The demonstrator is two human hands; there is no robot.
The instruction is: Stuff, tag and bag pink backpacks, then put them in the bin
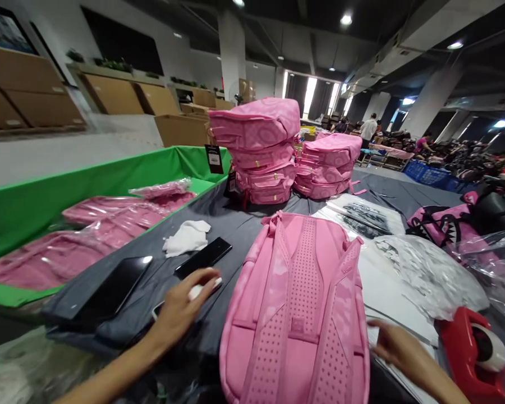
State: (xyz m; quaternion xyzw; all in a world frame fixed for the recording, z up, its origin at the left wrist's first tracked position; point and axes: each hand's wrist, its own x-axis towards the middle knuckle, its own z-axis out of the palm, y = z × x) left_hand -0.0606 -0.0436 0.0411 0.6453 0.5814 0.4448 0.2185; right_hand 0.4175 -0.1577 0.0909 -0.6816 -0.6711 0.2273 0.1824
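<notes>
A pink backpack (301,314) lies in front of me, its padded back panel and straps facing up. To its left, my left hand (185,306) is closed around a small white object (196,292), mostly hidden by the fingers. Just beyond that hand lies a black phone (204,257). My right hand (398,348) is at the backpack's right edge, its fingers loosely bent and apart with nothing visible in them. Whether it touches the backpack's side I cannot tell.
Stacked pink backpacks (265,151) stand behind. A green-lined bin (151,163) with plastic-wrapped pink bags is at left. A dark tablet (113,289) and white cloth (188,237) lie nearby. At right are plastic bags (433,272) and a red tape dispenser (463,353).
</notes>
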